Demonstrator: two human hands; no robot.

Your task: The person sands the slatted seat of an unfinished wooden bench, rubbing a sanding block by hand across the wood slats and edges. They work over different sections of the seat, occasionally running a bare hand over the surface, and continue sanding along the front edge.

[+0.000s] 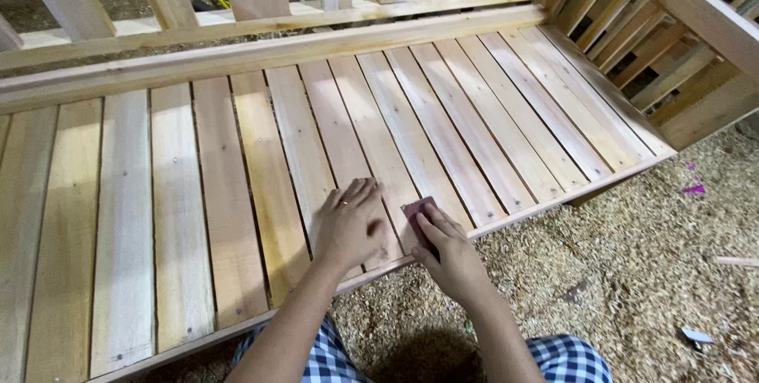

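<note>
Lying under the right hand [451, 252] (fingertips): a reddish sanding pad [417, 211].

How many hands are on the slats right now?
2. The left hand lies flat on the slats near the front edge; the right hand beside it presses a dark red sanding pad.

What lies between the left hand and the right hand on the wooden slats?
In the head view, only a narrow strip of bare wooden slats separates the left hand from the right hand, which presses a reddish sanding piece.
</note>
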